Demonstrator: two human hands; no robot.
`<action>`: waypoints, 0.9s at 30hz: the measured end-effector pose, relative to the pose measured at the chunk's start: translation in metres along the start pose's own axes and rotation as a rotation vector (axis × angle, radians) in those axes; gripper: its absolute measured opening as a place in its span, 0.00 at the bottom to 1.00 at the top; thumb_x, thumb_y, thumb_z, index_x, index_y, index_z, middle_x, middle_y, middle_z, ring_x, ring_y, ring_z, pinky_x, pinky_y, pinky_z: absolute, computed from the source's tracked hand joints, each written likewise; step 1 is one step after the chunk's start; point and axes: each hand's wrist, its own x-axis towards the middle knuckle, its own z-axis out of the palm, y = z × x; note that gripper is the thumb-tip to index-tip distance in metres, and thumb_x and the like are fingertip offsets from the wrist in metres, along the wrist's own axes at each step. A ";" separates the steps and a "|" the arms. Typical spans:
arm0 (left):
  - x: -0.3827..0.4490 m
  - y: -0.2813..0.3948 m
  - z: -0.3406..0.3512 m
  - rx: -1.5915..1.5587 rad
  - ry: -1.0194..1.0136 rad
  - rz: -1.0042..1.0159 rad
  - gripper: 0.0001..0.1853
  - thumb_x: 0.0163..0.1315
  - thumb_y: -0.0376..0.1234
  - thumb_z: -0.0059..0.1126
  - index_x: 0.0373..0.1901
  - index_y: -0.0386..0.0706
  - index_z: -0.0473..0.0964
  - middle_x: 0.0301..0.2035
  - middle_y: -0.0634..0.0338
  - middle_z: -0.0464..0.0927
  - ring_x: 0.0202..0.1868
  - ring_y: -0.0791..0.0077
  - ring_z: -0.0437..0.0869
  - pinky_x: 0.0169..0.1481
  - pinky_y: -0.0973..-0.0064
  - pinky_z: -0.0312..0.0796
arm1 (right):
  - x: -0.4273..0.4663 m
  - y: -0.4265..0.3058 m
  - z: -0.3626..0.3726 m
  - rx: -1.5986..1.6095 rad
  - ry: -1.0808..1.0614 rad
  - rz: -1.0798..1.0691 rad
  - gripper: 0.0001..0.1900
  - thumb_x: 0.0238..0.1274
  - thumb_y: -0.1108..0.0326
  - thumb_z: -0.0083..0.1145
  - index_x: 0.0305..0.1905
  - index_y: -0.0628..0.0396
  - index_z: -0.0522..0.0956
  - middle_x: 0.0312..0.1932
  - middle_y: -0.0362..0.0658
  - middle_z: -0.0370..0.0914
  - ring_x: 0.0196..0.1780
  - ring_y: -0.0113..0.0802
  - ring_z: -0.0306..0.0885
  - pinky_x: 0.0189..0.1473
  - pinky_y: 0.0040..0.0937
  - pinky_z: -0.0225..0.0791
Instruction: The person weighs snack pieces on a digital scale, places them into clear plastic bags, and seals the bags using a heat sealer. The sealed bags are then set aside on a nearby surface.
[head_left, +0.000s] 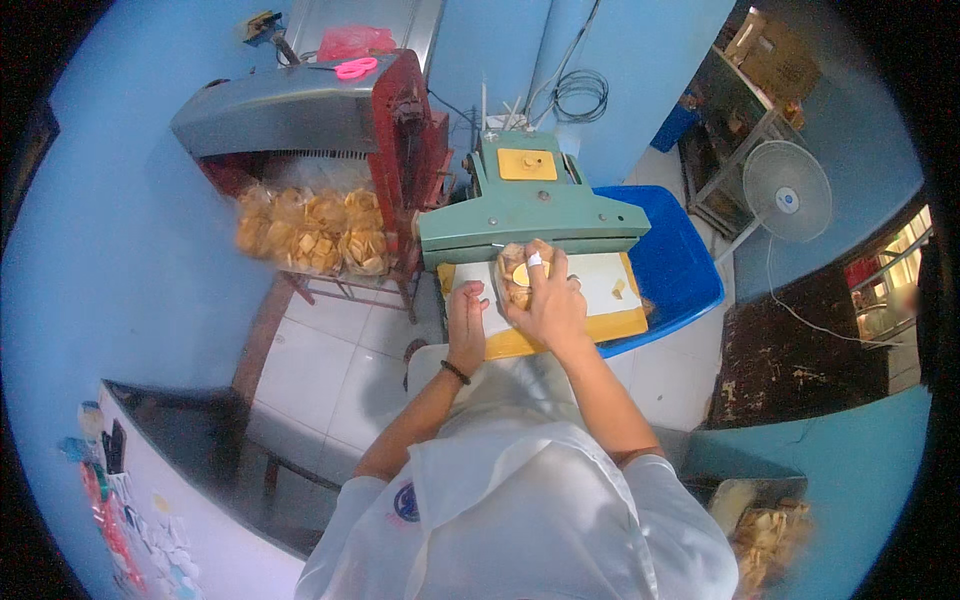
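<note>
My right hand (555, 304) lies over a clear plastic bag of golden chips (513, 262), gripping it; white tape wraps one finger. The bag carries a round yellow label (520, 274), partly covered by my fingers. My left hand (468, 322), with a dark bracelet at the wrist, is loosely curled just left of the bag and has nothing visible in it. Beneath both is a white work plate (604, 281) edged with yellow tape. Directly beyond the bag's top stands the green bag-sealing machine (525, 217), its long horizontal jaw close to the bag.
A blue plastic bin (675, 262) stands right of the plate. To the left, several filled bags (315, 232) rest on a red-and-metal machine (285, 112) with pink scissors (355, 68) on top. A fan (787, 195) stands at the right. More chips (772, 540) sit behind, lower right.
</note>
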 end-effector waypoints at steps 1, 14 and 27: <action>0.000 -0.002 0.000 -0.014 0.000 -0.059 0.20 0.80 0.44 0.32 0.57 0.38 0.66 0.56 0.53 0.67 0.60 0.65 0.71 0.65 0.62 0.72 | 0.002 0.001 -0.002 0.010 0.004 -0.027 0.35 0.49 0.52 0.67 0.64 0.52 0.71 0.56 0.62 0.69 0.45 0.60 0.79 0.43 0.49 0.77; -0.001 -0.003 -0.001 0.083 -0.034 0.076 0.17 0.81 0.38 0.30 0.56 0.37 0.68 0.55 0.53 0.68 0.59 0.66 0.72 0.61 0.66 0.76 | 0.018 0.019 0.007 0.072 0.104 -0.189 0.25 0.54 0.55 0.62 0.55 0.55 0.78 0.43 0.60 0.75 0.39 0.58 0.82 0.40 0.48 0.77; -0.003 0.004 -0.002 0.097 -0.025 0.004 0.22 0.80 0.46 0.33 0.57 0.38 0.68 0.56 0.53 0.68 0.60 0.65 0.72 0.62 0.66 0.74 | 0.019 0.026 0.003 0.108 0.057 -0.194 0.19 0.53 0.56 0.63 0.46 0.57 0.82 0.45 0.61 0.77 0.36 0.57 0.83 0.40 0.48 0.78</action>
